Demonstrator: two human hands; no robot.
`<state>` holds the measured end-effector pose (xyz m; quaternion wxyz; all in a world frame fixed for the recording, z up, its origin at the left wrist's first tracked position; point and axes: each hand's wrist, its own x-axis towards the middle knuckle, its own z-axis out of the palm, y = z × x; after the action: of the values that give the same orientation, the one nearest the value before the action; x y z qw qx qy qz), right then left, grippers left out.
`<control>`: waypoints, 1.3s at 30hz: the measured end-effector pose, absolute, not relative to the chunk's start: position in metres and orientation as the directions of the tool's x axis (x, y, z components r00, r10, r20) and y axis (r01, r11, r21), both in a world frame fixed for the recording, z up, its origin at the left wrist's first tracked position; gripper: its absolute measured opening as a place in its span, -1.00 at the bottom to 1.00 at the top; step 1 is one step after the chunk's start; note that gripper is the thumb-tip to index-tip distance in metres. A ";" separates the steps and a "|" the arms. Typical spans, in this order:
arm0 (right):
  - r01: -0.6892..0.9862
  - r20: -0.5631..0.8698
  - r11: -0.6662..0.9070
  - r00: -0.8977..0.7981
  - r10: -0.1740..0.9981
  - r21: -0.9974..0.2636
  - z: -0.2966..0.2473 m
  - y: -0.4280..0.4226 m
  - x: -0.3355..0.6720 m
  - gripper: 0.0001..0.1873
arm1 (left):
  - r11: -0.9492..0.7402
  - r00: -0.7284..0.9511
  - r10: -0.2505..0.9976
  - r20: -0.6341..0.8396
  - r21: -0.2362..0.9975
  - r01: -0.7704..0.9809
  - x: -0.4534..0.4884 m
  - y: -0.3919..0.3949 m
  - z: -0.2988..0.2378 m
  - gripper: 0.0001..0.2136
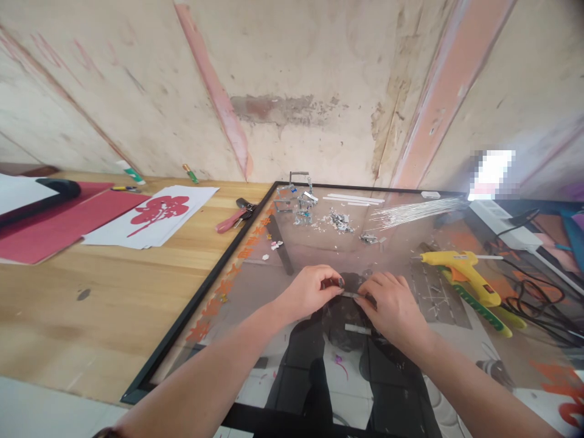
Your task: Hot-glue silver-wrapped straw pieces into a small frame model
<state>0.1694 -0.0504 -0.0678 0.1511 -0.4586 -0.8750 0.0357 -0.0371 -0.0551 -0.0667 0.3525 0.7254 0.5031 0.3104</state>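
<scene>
My left hand (319,286) and my right hand (387,299) meet low over the glass tabletop (319,255). Between their pinched fingertips is a thin, pale grey strip (350,295), one end in each hand. Something small and dark shows at the left fingertips, too small to name. Just below the hands, a similar short pale strip (358,329) lies on the glass. Beyond them is a pile of small silvery bits and scraps (341,220). A long dark flat strip (280,244) lies to the left of that pile.
At right are a yellow glue gun (472,274), a green-handled tool (481,310), black cables (533,298) and a white power strip (504,225). Thin wires (415,213) and white sticks (353,199) lie at the back. Keys (244,214) and flower-printed paper (182,228) are left, beside the black frame edge (205,283).
</scene>
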 end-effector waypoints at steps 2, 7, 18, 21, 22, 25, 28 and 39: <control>0.789 0.239 0.581 -0.536 0.810 -0.198 -0.068 -0.051 0.170 -0.85 | -0.238 0.299 0.950 0.089 0.827 0.510 -0.037 -0.055 -0.066 -0.89; 0.791 0.247 0.580 -0.532 0.810 -0.197 -0.069 -0.050 0.169 -0.82 | -0.233 0.293 0.952 0.091 0.835 0.499 -0.036 -0.056 -0.068 -0.89; 0.793 0.234 0.575 -0.530 0.815 -0.204 -0.070 -0.050 0.170 -0.85 | -0.174 0.280 0.959 0.046 0.875 0.453 -0.037 -0.054 -0.073 -0.88; 0.792 0.237 0.577 -0.532 0.813 -0.200 -0.070 -0.050 0.170 -0.87 | -0.160 0.289 0.957 0.025 0.876 0.454 -0.038 -0.054 -0.071 -0.88; 0.791 0.238 0.578 -0.533 0.812 -0.200 -0.070 -0.050 0.170 -0.87 | -0.159 0.292 0.956 0.021 0.874 0.459 -0.038 -0.054 -0.071 -0.88; 0.792 0.235 0.576 -0.531 0.814 -0.205 -0.069 -0.050 0.169 -0.87 | -0.172 0.294 0.955 0.026 0.859 0.483 -0.038 -0.055 -0.068 -0.88; 0.795 0.221 0.571 -0.531 0.818 -0.204 -0.068 -0.050 0.169 -0.87 | -0.203 0.290 0.955 0.059 0.842 0.500 -0.037 -0.055 -0.069 -0.88; 0.794 0.220 0.567 -0.525 0.822 -0.222 -0.070 -0.050 0.170 -0.85 | -0.272 0.293 0.947 0.128 0.807 0.525 -0.036 -0.057 -0.070 -0.89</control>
<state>0.1697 -0.0496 -0.0697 0.1512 -0.4631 -0.8720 0.0467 -0.0357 -0.0570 -0.0698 0.3335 0.7316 0.5030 0.3170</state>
